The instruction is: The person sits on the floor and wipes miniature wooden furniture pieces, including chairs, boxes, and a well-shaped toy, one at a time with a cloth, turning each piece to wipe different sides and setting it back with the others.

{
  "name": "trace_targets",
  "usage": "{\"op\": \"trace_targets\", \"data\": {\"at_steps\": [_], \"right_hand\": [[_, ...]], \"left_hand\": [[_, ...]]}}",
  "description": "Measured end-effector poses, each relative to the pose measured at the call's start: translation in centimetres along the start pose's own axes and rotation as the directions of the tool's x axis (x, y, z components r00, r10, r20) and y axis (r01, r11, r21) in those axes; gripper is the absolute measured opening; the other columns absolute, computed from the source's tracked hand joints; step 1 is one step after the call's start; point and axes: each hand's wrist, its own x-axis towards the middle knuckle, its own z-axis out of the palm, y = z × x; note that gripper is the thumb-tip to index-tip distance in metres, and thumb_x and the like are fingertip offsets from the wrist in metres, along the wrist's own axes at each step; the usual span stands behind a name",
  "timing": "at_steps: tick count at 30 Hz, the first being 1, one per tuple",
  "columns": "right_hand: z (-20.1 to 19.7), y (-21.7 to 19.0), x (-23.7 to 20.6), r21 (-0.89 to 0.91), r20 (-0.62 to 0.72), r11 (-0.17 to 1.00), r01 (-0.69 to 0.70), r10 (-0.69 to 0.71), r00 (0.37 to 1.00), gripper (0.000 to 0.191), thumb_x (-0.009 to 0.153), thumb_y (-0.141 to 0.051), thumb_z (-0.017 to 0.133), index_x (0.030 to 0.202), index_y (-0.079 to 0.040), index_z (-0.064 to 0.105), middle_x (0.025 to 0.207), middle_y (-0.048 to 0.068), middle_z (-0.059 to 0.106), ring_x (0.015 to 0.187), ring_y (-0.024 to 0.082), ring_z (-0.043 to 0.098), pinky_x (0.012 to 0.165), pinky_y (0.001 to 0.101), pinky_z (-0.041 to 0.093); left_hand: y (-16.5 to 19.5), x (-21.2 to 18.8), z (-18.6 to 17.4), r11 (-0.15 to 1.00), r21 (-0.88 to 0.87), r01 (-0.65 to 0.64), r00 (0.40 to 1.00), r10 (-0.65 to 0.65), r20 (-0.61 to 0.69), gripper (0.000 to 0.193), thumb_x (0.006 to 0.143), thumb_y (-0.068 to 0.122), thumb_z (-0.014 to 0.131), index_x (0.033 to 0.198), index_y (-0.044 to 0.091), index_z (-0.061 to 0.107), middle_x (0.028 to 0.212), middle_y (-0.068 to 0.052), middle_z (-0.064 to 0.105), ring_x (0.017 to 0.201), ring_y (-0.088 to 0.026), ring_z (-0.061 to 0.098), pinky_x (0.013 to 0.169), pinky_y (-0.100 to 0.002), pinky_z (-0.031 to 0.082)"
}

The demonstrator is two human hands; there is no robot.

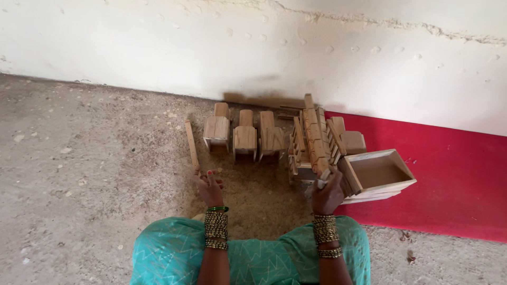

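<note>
So there's a thin pale wooden stick (190,143) lying on the floor (95,174) just left of centre frame, long and flat, running roughly top to bottom with its lower end right at the left hand (209,189). That hand is stretched forward, palm down-ish, fingers (203,177) closed on the bottom tip of the stick as far as I can see, wrist stacked with beaded bangles and one green one. The right hand (327,196), a bit right of centre, is lifted and curled around a small light piece of wood (323,177) that pokes up out of the fist, right against a messy stack of wooden slats (312,142). Same bangles on that wrist. Above the left hand sit three small chair-like wooden blocks (244,136) in a row, unfinished pale wood with visible grain, squared edges. To the right there's an open shallow wooden box (377,177), tilted, resting on a red mat (454,179). Floor is rough speckled concrete with sawdust near the blocks, and the wall (264,42) behind is chipped whitewash. Teal patterned fabric (174,253) fills the bottom of the frame.
</note>
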Motion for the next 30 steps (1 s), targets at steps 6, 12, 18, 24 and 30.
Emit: {"op": "trace_targets", "data": {"at_steps": [6,12,18,24,30], "right_hand": [[1.6,-1.4,-0.5,0.021,0.071,0.998,0.056,-0.057,0.996,0.038,0.096,-0.024,0.073,0.122,-0.006,0.054,0.087,0.018,0.072,0.074,0.037,0.072,0.056,0.0464,0.055],[2.5,-2.8,-0.5,-0.084,0.122,0.995,-0.052,0.062,0.991,0.038,0.101,-0.036,0.071,0.127,-0.011,0.056,0.09,0.018,0.073,0.071,0.04,0.07,0.057,0.0501,0.054],[2.3,-3.8,-0.4,-0.131,0.126,0.99,0.058,-0.041,0.991,0.045,0.103,-0.039,0.068,0.137,-0.012,0.058,0.102,0.016,0.075,0.075,0.036,0.072,0.056,0.0474,0.055],[1.7,-3.3,-0.9,-0.069,0.195,0.988,0.136,-0.121,0.973,0.045,0.096,-0.035,0.073,0.138,-0.019,0.068,0.118,0.014,0.074,0.091,0.032,0.074,0.068,0.044,0.06],[1.5,-2.6,-1.3,-0.037,0.22,0.991,0.132,-0.121,0.968,0.044,0.091,-0.025,0.076,0.135,-0.02,0.07,0.116,0.012,0.076,0.094,0.032,0.074,0.074,0.0432,0.06]], "left_hand": [[0.6,-0.2,0.2,0.997,0.076,0.025,0.999,-0.026,0.021,0.053,0.105,0.026,0.056,0.151,0.01,0.036,0.097,-0.009,0.071,0.057,-0.013,0.06,0.044,-0.027,0.049],[-0.6,0.4,0.4,0.978,0.179,0.107,0.994,-0.11,0.012,0.051,0.1,0.028,0.062,0.145,0.008,0.049,0.095,-0.015,0.072,0.063,-0.021,0.064,0.053,-0.034,0.053],[-0.2,0.3,0.5,0.738,0.674,0.037,0.998,-0.06,0.011,0.059,0.094,0.03,0.071,0.144,0.008,0.046,0.098,-0.012,0.076,0.09,-0.031,0.071,0.076,-0.048,0.054],[0.7,0.2,0.2,0.696,0.697,0.174,0.97,-0.243,0.0,0.059,0.1,0.033,0.064,0.15,0.01,0.04,0.092,-0.009,0.074,0.076,-0.027,0.07,0.065,-0.045,0.056],[0.2,0.3,-0.2,0.663,0.742,0.097,0.989,-0.145,0.0,0.059,0.1,0.031,0.066,0.148,0.01,0.041,0.083,-0.005,0.07,0.067,-0.022,0.065,0.058,-0.041,0.051]]}}
